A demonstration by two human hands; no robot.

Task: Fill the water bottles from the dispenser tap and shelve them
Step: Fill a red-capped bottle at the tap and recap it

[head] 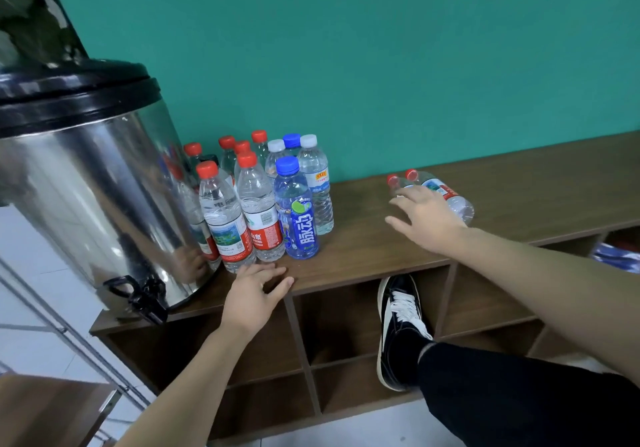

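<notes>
Clear plastic, right of centre: right hand (424, 216) reaching spread-fingered over two lying bottles (446, 193). Left hand (254, 289) resting relaxed on tabletop (363, 238). Best gripping one mid-body.

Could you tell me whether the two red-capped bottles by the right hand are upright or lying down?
Lying down: both red-capped bottles lie sideways on the shelf top.

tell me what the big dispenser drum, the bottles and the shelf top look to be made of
Dispenser drum: polished metal, likely stainless steel, with mirror reflections; its lid and tap look like black plastic.
Bottles: thin clear plastic, ribbed, see-through, with plastic screw caps.
Shelf top: matte brown wood-grain board, possibly laminate.
</notes>
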